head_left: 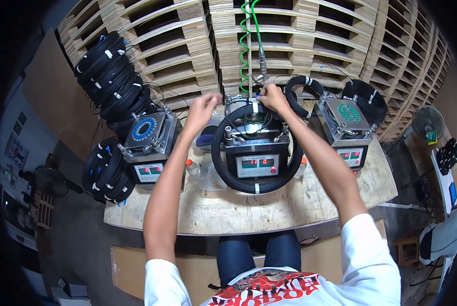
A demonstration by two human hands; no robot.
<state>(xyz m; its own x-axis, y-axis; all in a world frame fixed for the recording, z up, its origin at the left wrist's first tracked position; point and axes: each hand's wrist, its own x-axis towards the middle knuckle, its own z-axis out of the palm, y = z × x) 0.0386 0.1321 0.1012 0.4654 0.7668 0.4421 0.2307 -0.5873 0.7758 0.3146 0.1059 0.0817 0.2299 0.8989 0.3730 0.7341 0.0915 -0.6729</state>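
A black coil of cable (220,170) with white ties hangs around the middle machine (257,166), a metal box with a lit red display and a top plate with corner posts. Beyond its top plate, my right hand (274,98) is closed, with a small blue cable end (259,96) at its fingertips. To the left of the machine's far corner my left hand (204,110) is raised, slightly smeared, its fingers pressed together. Whatever they may hold is too small to tell. Thin black cable loops cross the machine's top between my hands.
Similar machines stand at left (149,145) and right (347,122), with round plates on top. Stacked cable coils (111,84) rise at the left. An orange-capped bottle (193,168) stands on the wooden table (203,217). A green air hose (256,25) hangs before wooden pallets (167,30).
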